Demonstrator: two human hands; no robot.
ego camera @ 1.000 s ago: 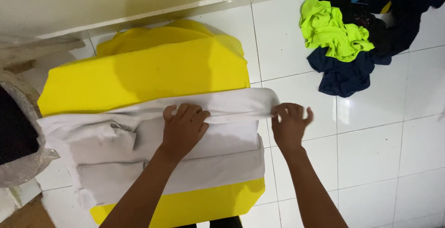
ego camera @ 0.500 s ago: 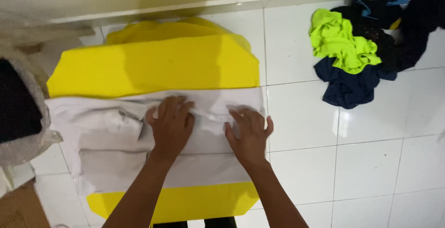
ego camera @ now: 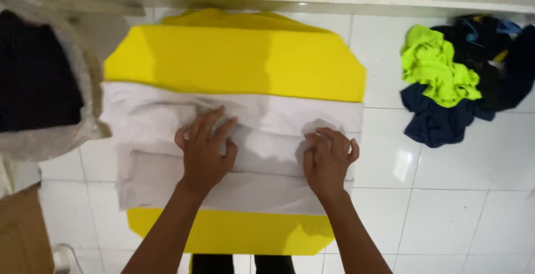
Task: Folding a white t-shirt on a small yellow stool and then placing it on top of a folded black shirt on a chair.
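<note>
A white garment [ego camera: 239, 151], folded into a band, lies across the middle of a yellow board [ego camera: 234, 56] on the tiled floor [ego camera: 462, 207]. The left hand [ego camera: 205, 151] presses flat, fingers spread; the right hand [ego camera: 329, 159] curls its fingers on the cloth's right end, holding the fold.

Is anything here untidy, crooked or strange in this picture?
The white garment under both hands is wrinkled near its upper fold, not flat on the yellow board. At the right, a loose pile of clothes lies crumpled on the tiled floor. Nothing looks damaged.

Heap of neon-green and dark clothes [ego camera: 462, 79] on white tiles [ego camera: 446, 218]; perhaps a sack [ego camera: 50, 134] at left.
</note>
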